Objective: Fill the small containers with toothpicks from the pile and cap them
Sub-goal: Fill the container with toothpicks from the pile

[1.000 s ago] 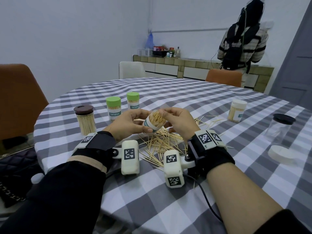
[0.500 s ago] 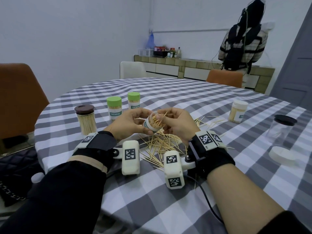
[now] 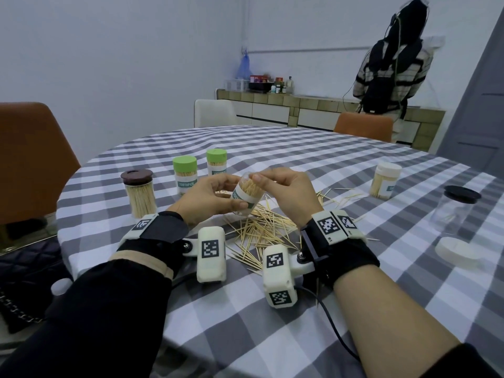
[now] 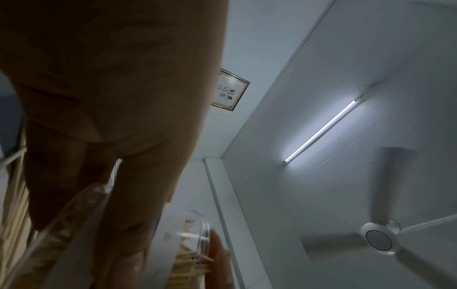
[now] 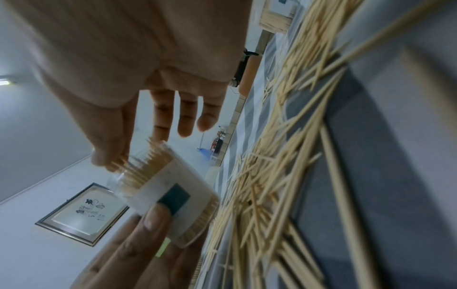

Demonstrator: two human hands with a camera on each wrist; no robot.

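My left hand [image 3: 212, 197] grips a small clear container [image 3: 246, 196] with a white label, tilted above the table and packed with toothpicks. The thumb of my right hand [image 3: 286, 192] touches the toothpick tips at the container's open mouth. In the right wrist view the right hand [image 5: 148, 58] has its other fingers extended, and the left thumb [image 5: 153, 219] lies on the container [image 5: 170, 191]. The left wrist view shows the left hand [image 4: 111, 97] from below and the container's rim [image 4: 197, 228]. A loose toothpick pile [image 3: 259, 230] lies on the checked cloth under both hands.
Two green-capped containers [image 3: 185, 174] [image 3: 216, 162] and a brown-lidded jar [image 3: 139, 192] stand at the left. A white-capped container [image 3: 386, 180], a black-lidded clear jar [image 3: 455, 211] and a loose white cap [image 3: 458, 252] are at the right. A person [image 3: 392, 75] stands at the far counter.
The toothpicks that stuck out of the container's mouth now sit deeper inside. My right fingers have moved up onto the mouth. The left hand keeps its hold.
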